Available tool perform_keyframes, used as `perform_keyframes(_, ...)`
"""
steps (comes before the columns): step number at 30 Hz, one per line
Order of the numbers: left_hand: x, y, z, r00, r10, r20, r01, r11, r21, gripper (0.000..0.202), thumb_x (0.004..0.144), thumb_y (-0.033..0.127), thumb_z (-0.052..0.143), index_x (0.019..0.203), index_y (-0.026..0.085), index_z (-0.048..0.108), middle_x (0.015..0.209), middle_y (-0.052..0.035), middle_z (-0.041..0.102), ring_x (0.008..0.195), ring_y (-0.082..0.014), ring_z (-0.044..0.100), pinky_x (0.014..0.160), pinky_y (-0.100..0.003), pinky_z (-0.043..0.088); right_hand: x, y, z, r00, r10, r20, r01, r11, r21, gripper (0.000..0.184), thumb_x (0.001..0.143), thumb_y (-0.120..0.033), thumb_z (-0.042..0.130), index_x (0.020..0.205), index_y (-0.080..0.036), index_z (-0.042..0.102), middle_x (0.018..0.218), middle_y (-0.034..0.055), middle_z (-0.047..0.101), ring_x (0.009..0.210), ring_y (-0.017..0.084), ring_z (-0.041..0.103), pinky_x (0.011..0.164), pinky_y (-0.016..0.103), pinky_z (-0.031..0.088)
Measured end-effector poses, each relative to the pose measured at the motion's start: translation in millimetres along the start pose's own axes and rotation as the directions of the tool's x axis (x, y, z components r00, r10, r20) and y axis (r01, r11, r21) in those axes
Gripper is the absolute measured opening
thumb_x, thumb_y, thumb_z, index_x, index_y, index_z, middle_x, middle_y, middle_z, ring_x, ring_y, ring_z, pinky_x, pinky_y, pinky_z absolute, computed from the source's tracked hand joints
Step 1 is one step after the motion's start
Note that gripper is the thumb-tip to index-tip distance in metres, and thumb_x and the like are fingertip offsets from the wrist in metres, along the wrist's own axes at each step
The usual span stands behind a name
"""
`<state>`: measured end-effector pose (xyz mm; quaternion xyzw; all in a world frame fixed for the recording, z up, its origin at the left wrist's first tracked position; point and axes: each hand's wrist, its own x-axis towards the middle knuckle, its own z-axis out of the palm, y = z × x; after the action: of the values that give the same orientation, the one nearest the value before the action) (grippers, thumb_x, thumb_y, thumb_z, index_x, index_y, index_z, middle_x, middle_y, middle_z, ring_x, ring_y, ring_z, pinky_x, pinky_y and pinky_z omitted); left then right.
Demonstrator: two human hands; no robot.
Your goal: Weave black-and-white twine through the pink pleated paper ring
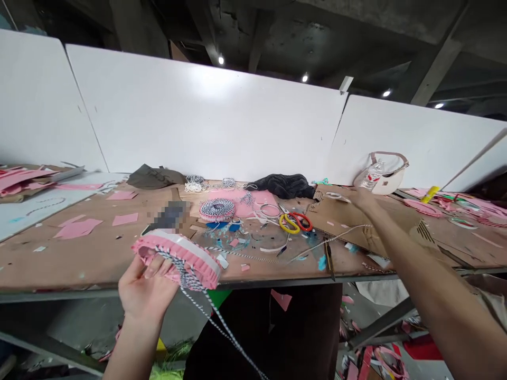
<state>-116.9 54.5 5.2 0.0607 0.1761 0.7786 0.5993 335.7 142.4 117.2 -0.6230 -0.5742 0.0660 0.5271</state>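
My left hand grips a round pink piece at the lower left. It looks like a ring of folded pink strips with a white band round its side, and black-and-white cord is woven across it. Two strands of that cord hang from it past the table edge. Another stretch of cord runs over the table toward my right forearm and passes behind it. My right hand is stretched far forward, before a plastic bottle; its fingers are not distinct, and whether it holds anything is unclear.
Mid-table lie a similar pink-and-cord round, yellow-handled scissors and red-handled scissors. Behind them are a black cloth, a dark cap and a white bag. White panels close off the back; pink scraps lie about.
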Motion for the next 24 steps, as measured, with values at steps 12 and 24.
perform_keyframes(12, -13.3, -26.2, 2.8, 0.986, -0.141, 0.091, 0.143, 0.989, -0.024, 0.029, 0.079, 0.005, 0.058, 0.067, 0.022, 0.037, 0.049, 0.0060, 0.038, 0.039, -0.0106, 0.044, 0.040, -0.021, 0.040, -178.3, -123.5, 120.8, 0.625, -0.494, 0.605, -0.136, 0.694, 0.707, 0.021, 0.086, -0.028, 0.066, 0.101, -0.040, 0.075, 0.098, -0.0069, 0.075, 0.099, 0.019, 0.072, 0.093, 0.031, 0.057)
perform_keyframes(24, -10.8, -30.3, -10.5, 0.966, -0.151, 0.212, 0.159, 0.987, -0.023, 0.027, 0.084, 0.006, 0.054, 0.070, 0.022, 0.037, 0.050, 0.0052, 0.042, 0.042, -0.0106, 0.047, 0.041, -0.020, 0.043, -155.9, -70.6, 70.5, 0.844, -0.446, 0.298, 0.193, 0.771, 0.607, 0.003, 0.083, -0.030, 0.079, 0.083, -0.033, 0.079, 0.097, 0.0025, 0.066, 0.099, 0.024, 0.061, 0.092, 0.040, 0.047)
